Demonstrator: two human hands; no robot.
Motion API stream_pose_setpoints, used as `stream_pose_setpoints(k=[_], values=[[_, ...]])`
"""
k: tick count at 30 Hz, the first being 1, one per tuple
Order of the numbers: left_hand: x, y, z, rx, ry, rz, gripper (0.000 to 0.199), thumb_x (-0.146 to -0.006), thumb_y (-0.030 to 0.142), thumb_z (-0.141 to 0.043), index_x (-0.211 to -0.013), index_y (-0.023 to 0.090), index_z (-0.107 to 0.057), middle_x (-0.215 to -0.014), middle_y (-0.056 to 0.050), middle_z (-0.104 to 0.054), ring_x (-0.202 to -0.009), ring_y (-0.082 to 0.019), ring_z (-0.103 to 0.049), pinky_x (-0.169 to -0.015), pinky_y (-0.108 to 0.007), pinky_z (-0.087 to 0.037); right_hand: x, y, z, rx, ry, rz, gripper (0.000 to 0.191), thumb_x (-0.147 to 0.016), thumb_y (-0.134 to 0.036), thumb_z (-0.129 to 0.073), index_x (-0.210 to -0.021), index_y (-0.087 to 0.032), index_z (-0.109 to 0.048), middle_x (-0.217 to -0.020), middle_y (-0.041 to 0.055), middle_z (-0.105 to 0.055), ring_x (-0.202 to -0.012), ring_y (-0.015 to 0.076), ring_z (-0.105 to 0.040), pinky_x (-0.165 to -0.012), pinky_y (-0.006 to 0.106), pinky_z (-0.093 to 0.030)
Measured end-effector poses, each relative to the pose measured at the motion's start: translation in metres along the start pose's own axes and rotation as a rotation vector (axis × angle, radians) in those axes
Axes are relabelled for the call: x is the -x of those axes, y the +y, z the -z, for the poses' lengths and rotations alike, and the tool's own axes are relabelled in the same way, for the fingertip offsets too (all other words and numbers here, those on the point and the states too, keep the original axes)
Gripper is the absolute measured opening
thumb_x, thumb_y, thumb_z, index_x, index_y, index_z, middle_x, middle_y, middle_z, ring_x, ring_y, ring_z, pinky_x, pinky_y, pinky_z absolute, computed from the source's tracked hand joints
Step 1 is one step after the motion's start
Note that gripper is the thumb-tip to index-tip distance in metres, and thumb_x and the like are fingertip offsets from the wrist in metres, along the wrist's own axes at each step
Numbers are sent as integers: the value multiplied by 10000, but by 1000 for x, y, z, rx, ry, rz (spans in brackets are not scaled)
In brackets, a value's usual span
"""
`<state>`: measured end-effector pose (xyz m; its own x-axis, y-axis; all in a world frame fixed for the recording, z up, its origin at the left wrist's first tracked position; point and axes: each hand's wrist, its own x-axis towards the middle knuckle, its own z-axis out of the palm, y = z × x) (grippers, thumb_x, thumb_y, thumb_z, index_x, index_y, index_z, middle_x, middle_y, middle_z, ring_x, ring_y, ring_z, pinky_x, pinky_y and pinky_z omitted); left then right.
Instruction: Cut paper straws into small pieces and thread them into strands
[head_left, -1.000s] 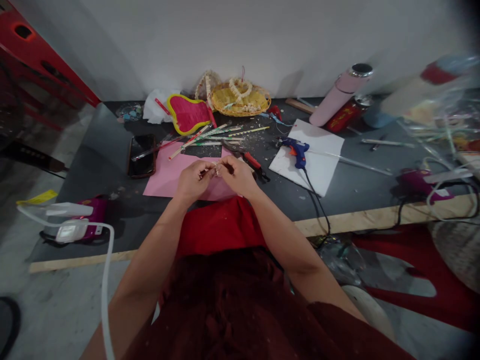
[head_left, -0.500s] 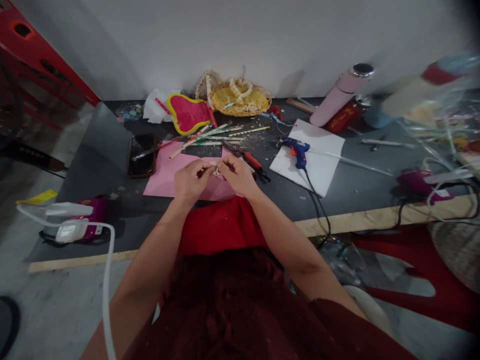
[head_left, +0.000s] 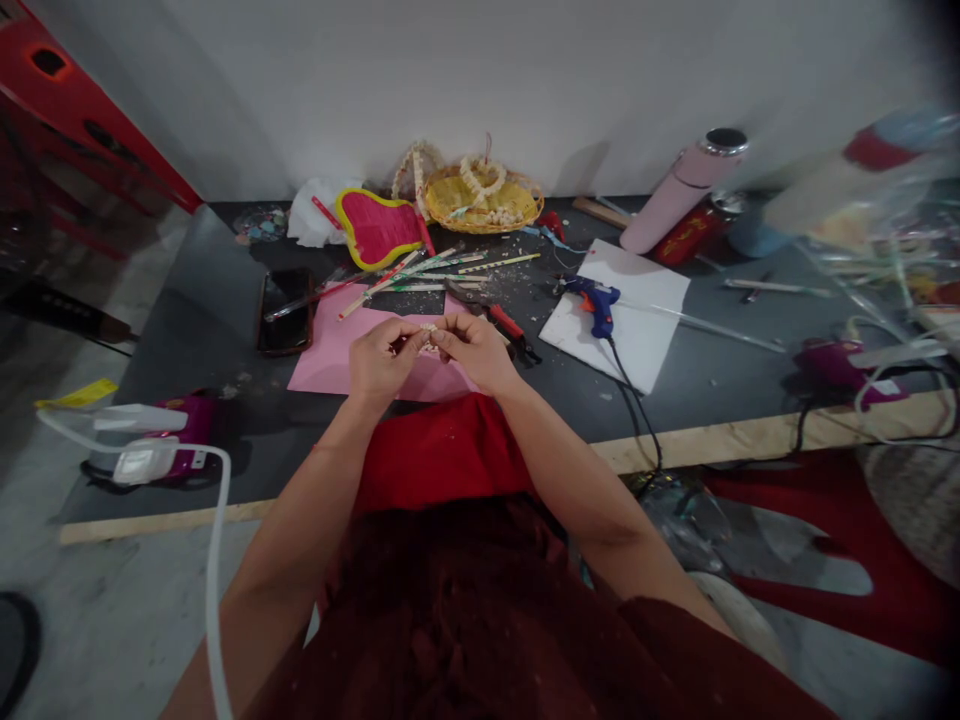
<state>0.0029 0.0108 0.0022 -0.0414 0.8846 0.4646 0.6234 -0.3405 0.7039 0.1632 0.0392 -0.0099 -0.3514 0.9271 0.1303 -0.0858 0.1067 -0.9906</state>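
My left hand (head_left: pixel 384 358) and my right hand (head_left: pixel 478 350) meet over a pink sheet (head_left: pixel 330 345). Between their fingertips is a small cream-coloured beaded-looking piece (head_left: pixel 428 329), pinched from both sides; its exact kind is too small to make out. More small cream bits (head_left: pixel 430 348) show just below the fingers. Beyond the hands lies a spread of printed paper-like sticks (head_left: pixel 427 275). Red-handled pliers (head_left: pixel 506 322) rest close to my right hand. A blue glue gun (head_left: pixel 598 302) lies on a white board (head_left: pixel 645 330) farther right.
A yellow basket (head_left: pixel 442 212) holding cream pieces stands by the wall, beside a pink heart-like shape with yellow edging (head_left: pixel 379 228). A phone (head_left: pixel 285 312) lies left. Pink flask (head_left: pixel 679 195) and red can (head_left: pixel 694 228) stand right. A white cable (head_left: pixel 217 560) crosses the left front.
The fingers have shifted slightly around the small cream piece, and the right fingertips have closed in over it. Everything else stays put.
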Motion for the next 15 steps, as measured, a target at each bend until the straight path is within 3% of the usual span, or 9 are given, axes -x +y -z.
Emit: stream_pose_setpoints(k=[15], values=[[0, 4, 2, 89, 1, 1, 90, -832, 262, -647, -812, 197, -706, -738, -3, -710, -665, -112, -625, -608, -221, -474, 2, -7, -3, 1, 21, 46, 377, -800, -563, -652, -795, -199, -554, -667, -37, -520, -563, 81, -473, -528, 234, -393]])
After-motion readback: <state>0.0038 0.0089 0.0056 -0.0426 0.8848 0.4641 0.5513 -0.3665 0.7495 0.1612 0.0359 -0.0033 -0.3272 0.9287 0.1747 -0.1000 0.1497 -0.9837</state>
